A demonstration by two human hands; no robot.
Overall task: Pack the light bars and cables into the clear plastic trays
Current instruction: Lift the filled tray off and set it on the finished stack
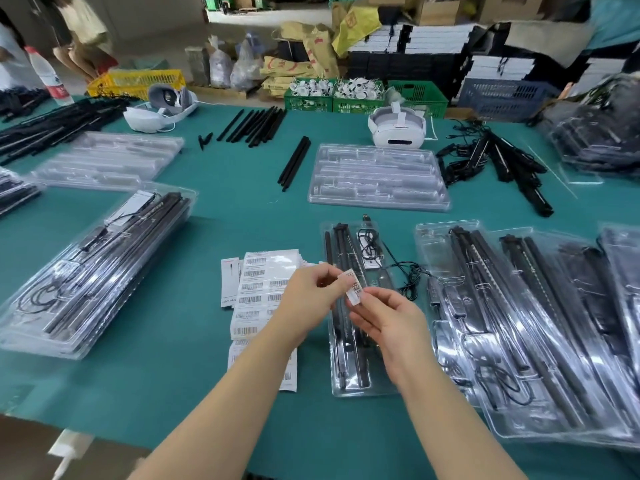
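My left hand (311,299) and my right hand (388,323) both pinch a small white barcode sticker (353,289) just above a clear plastic tray (349,389). That tray holds black light bars (343,251) and a coiled black cable (369,249). More of the cable (410,275) spills over its right side. A sheet of barcode labels (258,289) lies left of the tray. An empty clear tray (377,176) sits farther back. Loose black light bars (294,162) lie behind it on the green table.
Stacks of filled trays lie at the left (93,271) and the right (540,327). Empty trays (107,159), several loose bars (256,124), two white headsets (396,128) (159,110), a water bottle (46,76) and a tangle of cables (485,157) occupy the back of the table.
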